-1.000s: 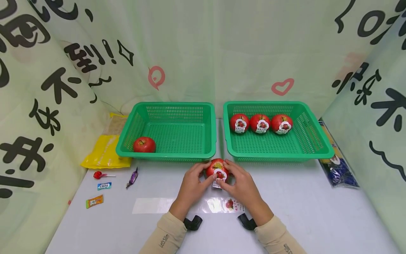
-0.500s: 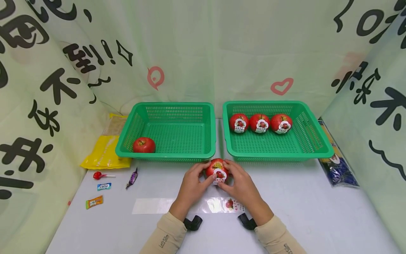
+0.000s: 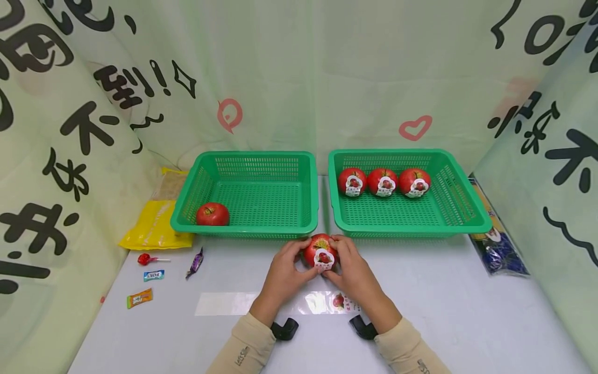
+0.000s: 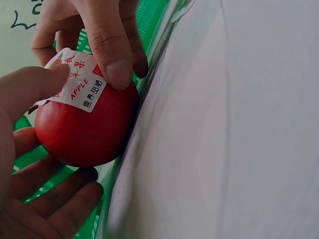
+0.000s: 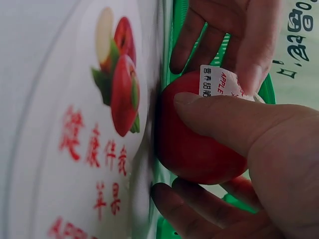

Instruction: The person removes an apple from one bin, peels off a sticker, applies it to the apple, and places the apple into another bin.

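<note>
A red apple (image 3: 320, 242) sits on the white table in front of the gap between two green baskets, gripped from the left by my left hand (image 3: 284, 272) and from the right by my right hand (image 3: 354, 272). On its near side is a white label (image 3: 324, 257) with an apple picture. In the left wrist view, the left thumb (image 4: 37, 84) presses on the printed label (image 4: 82, 94), while the other thumb lies at the label's lower corner. The right wrist view shows the right thumb (image 5: 214, 112) on the apple's skin and label edge.
The left green basket (image 3: 261, 228) contains one unlabelled apple (image 3: 212, 214). Three labelled apples (image 3: 383, 182) are in the right basket (image 3: 416, 228). A clear strip (image 3: 233, 304) with a printed label (image 3: 341, 300) lies under the wrists. Candies (image 3: 139, 298) and a yellow bag (image 3: 161, 223) are left.
Both thumbs have slid down from the label's middle to its lower end. The label's lower flap, which hung out before, now lies closer to the apple. The apple has stayed in place.
</note>
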`<state>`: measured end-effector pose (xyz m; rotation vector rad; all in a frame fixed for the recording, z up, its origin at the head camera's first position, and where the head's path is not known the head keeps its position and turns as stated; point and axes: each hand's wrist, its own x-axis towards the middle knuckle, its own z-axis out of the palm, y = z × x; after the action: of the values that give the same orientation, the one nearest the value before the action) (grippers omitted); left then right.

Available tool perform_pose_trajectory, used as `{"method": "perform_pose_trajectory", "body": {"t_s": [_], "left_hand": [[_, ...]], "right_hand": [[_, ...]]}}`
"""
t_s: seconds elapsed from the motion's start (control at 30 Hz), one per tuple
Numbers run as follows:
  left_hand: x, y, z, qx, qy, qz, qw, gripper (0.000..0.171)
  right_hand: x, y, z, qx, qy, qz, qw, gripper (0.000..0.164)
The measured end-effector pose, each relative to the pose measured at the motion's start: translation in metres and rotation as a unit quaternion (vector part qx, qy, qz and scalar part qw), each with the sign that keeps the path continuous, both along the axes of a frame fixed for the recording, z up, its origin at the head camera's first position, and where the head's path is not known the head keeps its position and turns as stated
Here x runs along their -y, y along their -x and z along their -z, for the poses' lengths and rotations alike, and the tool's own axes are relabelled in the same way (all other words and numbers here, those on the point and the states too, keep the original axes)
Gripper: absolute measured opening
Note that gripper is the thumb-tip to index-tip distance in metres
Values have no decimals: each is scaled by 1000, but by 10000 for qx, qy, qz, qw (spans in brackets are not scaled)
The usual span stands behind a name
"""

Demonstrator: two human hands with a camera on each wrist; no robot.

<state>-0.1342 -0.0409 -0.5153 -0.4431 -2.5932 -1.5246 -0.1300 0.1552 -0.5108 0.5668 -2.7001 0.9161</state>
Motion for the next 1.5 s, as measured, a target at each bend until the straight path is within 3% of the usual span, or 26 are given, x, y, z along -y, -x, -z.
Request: {"method": "perform_pose_trajectory", "body": {"t_s": [0.43, 0.8, 1.5], "left_hand": [[-1, 0, 4, -211, 878, -53, 9959, 73], [-2, 1, 3, -442, 941, -101, 9945, 69], [1, 1, 4, -193, 1017, -4, 9946, 74]], "right_hand": [[-2, 0, -3, 260, 50, -113, 9996, 70], [-2, 0, -4, 335, 32, -65, 9994, 70], [-8, -1, -5, 404, 187, -273, 9986, 65]]}}
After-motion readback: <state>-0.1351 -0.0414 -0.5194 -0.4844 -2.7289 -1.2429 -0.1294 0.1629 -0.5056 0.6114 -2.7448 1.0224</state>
